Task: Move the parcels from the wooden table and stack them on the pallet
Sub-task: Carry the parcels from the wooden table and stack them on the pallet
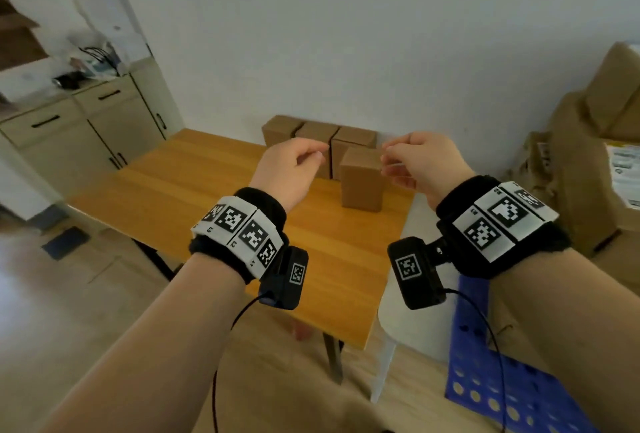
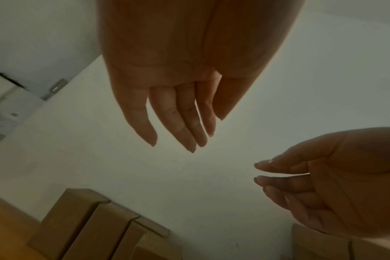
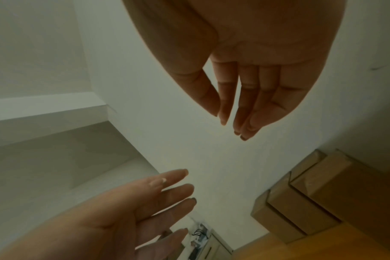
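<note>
Several plain brown parcels stand upright on the wooden table. Three of them line the far edge by the wall; a nearer parcel stands alone in front of them. My left hand hovers just left of the nearer parcel and my right hand just right of it, both above the table with relaxed fingers and holding nothing. In the left wrist view the left fingers hang straight over the row of parcels. In the right wrist view the right fingers are likewise empty. A blue perforated pallet lies on the floor at lower right.
A beige cabinet with cluttered top stands to the left of the table. Large cardboard boxes are piled at the right. A white wall runs behind the table. Wooden floor lies at the left and in front.
</note>
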Demonstrator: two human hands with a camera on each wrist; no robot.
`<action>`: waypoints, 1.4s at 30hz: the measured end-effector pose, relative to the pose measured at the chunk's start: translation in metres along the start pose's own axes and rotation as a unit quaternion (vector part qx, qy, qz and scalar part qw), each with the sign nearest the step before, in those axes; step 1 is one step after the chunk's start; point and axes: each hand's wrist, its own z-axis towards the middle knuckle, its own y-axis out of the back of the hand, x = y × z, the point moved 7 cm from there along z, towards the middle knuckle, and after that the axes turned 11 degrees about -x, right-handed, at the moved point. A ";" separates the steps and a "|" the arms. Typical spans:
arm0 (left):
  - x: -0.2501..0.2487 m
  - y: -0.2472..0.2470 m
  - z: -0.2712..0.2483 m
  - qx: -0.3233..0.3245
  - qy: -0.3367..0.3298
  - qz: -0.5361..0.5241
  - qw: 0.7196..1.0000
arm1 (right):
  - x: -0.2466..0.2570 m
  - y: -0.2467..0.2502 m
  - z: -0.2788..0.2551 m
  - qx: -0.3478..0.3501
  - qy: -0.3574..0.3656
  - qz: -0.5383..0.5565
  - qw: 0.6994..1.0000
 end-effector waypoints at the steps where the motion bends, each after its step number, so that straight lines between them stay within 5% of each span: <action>1: 0.006 -0.004 0.006 0.002 0.004 -0.002 1.000 | -0.005 -0.001 0.009 -0.006 -0.006 0.000 1.000; 16: 0.077 -0.093 0.118 0.083 0.065 0.031 0.994 | -0.071 -0.039 0.131 -0.074 -0.084 -0.003 0.994; 26: 0.143 -0.165 0.188 0.210 0.071 0.046 0.974 | -0.122 -0.086 0.187 -0.105 -0.151 -0.078 0.980; 35: 0.194 -0.223 0.212 0.333 0.112 0.026 0.936 | -0.147 -0.112 0.209 -0.211 -0.189 -0.077 0.956; 42: 0.190 -0.230 0.207 0.334 0.099 -0.022 0.937 | -0.155 -0.113 0.195 -0.253 -0.228 -0.077 0.937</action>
